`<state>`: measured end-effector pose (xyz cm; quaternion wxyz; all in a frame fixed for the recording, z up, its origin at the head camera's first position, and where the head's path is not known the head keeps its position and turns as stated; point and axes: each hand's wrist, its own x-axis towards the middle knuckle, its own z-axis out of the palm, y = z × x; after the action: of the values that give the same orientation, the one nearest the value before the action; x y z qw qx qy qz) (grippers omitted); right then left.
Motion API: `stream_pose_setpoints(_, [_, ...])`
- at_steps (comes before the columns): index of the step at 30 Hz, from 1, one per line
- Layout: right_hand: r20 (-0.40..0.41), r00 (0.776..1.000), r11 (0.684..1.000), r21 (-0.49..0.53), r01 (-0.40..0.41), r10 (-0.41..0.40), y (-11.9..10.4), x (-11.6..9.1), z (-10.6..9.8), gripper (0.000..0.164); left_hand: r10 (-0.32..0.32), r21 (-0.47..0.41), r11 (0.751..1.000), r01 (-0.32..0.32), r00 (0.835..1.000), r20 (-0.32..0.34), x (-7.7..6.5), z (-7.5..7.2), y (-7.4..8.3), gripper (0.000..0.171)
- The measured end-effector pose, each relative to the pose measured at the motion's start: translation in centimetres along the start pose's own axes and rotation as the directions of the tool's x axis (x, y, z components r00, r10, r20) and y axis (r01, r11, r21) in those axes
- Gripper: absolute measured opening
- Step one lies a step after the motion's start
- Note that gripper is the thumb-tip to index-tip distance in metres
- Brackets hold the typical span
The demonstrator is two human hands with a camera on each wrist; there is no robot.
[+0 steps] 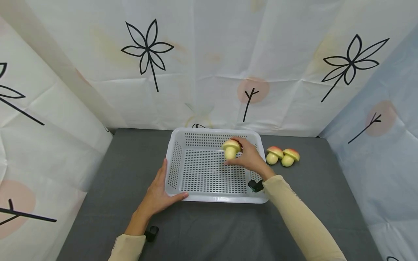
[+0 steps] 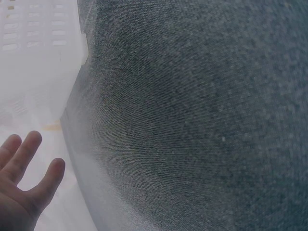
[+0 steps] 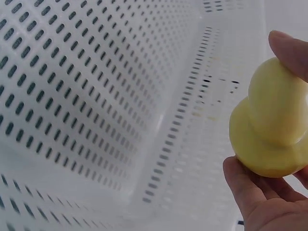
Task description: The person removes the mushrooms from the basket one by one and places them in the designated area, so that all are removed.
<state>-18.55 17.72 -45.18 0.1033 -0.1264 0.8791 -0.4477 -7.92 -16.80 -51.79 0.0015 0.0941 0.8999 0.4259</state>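
Observation:
My right hand grips a yellow toy mushroom over the white plastic basket, between thumb and fingers. The stem points down in the head view. In the right wrist view the fingers lie against the underside of the mushroom's cap, with the thumb at its stem. My left hand is at the basket's front left corner, fingers extended along the left side and thumb along the front rim. In the left wrist view the left hand's fingers look spread, below the basket's wall.
Two more toy mushrooms with red and yellow caps, a left one and a right one, lie side by side right of the basket. A dark grey cloth covers the table. Printed white curtains enclose the back and sides.

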Motion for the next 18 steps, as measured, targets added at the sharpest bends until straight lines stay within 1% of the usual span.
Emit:
stream_pose_setpoints(2, [-0.007,1.000,1.000,0.011,0.014,-0.014,-0.2,-0.3,-0.5,0.094,-0.001,0.001,1.000,0.001,1.000,0.000,0.0,0.0,0.0,0.134])
stream_pose_setpoints(6, [-0.025,0.999,0.999,0.001,0.038,-0.038,-0.2,-1.1,-1.6,0.095,-0.001,0.000,1.000,0.001,1.000,-0.001,0.0,-0.1,0.1,0.134])
stream_pose_setpoints(12, [-0.046,0.999,1.000,-0.013,0.024,-0.025,0.0,-2.2,-3.1,0.096,-0.004,-0.002,1.000,0.004,1.000,-0.003,0.0,-0.1,0.1,0.134])
stream_pose_setpoints(18, [-0.068,0.998,0.999,-0.050,0.003,-0.006,0.4,-3.2,-4.6,0.099,0.002,-0.002,1.000,-0.002,1.000,-0.005,0.0,0.0,0.0,0.134])
